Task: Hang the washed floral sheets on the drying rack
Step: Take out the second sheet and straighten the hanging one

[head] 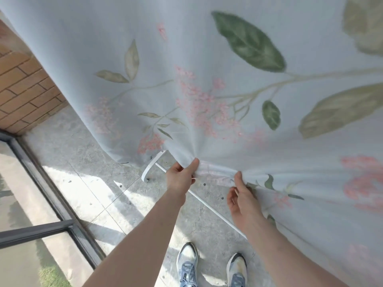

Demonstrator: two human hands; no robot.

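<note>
Pale floral cotton sheet [207, 59] is being spread: left hand [180, 177] and right hand [241, 197] pinching its hem; next, tugging it apart.

You're in bright daylight: sun strikes the grey concrete floor [99, 183] in hard white patches, nearly blown out, with sharp dark shadows beside them. Light glows softly through the pale blue leaf-and-pink-blossom sheet [207, 59]. The sheet's upper right corner is smeared and blurred. Wide-angle distortion bends the orange brick wall [27, 90] at the left edge.
</note>
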